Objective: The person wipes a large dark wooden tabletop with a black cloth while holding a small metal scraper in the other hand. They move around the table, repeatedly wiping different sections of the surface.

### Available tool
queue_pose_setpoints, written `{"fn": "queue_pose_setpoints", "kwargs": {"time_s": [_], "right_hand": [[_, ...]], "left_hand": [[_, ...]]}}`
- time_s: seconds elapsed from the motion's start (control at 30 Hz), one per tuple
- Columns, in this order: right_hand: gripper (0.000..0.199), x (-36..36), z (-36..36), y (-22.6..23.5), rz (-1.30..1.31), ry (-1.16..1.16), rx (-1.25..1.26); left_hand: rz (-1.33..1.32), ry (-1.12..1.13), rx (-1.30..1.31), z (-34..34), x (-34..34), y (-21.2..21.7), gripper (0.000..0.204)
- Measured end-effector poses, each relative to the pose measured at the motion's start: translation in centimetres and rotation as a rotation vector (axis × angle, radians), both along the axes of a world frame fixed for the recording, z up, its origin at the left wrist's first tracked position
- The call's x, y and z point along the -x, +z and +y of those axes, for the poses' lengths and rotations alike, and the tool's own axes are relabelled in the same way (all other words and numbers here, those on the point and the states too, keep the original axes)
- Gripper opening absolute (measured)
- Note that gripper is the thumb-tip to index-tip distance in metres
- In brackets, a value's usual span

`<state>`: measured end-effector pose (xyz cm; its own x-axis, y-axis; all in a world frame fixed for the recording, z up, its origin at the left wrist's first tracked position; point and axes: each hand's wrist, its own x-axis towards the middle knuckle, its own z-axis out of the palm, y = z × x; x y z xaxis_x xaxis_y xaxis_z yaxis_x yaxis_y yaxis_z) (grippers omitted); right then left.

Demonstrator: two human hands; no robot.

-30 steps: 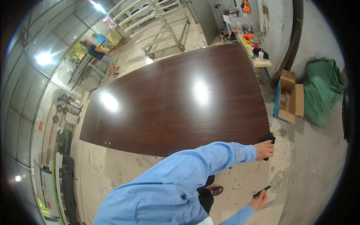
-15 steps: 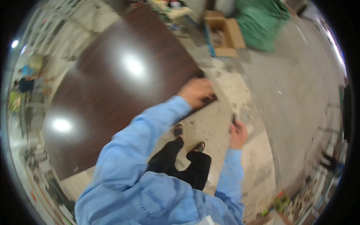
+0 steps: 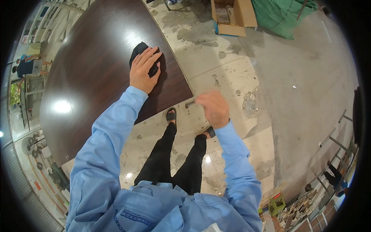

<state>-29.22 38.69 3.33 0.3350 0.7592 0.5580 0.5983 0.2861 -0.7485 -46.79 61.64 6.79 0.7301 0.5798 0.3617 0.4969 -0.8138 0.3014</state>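
A large, glossy dark-brown board [image 3: 96,69] with one curved side fills the left of the head view. My left hand [image 3: 145,71] presses on its surface, closed over a bunched black cloth [image 3: 137,51] that shows past the fingers and by the thumb. Just off the board's near right corner is my right hand [image 3: 214,108], its fingers curled and smeared by motion. A short dark stick-like thing [image 3: 189,104] juts out beside its fingertips; its kind is too small to tell.
An open cardboard box [image 3: 234,19] and a green cover [image 3: 284,17] lie at the far right. Below are my sandalled feet [image 3: 171,115] on stained tiles. Two people [image 3: 27,65] are far left. Metal frames [image 3: 340,145] and a green crate [image 3: 276,205] line the right.
My left hand has slid the cloth left and farther in from the board's corner. My right hand has swung up and left, close to that corner.
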Motion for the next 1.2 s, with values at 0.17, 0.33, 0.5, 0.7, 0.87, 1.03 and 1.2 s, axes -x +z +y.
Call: {"fn": "queue_pose_setpoints", "kwargs": {"time_s": [0.17, 0.33, 0.5, 0.7, 0.87, 1.03, 1.2], "right_hand": [[0.024, -1.0, 0.6, 0.3, 0.149, 0.003, 0.018], [0.029, -1.6, 1.5, -0.2, 0.024, 0.089, -0.058], [0.033, -0.9, 0.0, -1.3, 0.130, 0.173, -0.128], [0.023, 0.2, 0.2, -2.4, 0.191, -0.006, 0.075], [0.032, 0.9, -0.5, -1.9, 0.184, 0.034, -0.046], [0.030, 0.9, -0.2, -1.3, 0.201, -0.085, 0.003], [0.024, 4.1, -3.6, -1.5, 0.205, 0.220, 0.056]], "left_hand": [[-0.006, 0.018, -0.030, -0.1, -0.2, 0.3, 0.036], [0.034, 0.020, -0.041, -0.3, -0.5, 0.8, 0.038], [0.034, 0.028, -0.057, -0.3, -0.4, 0.9, 0.038], [0.058, 0.031, -0.047, -0.3, -0.6, 1.1, 0.039], [0.071, 0.032, -0.047, -0.5, -0.9, 1.4, 0.038], [0.077, 0.033, -0.036, -0.5, -0.3, 0.9, 0.038], [0.056, -0.009, -0.052, 0.0, -0.6, 1.4, 0.040]]}}
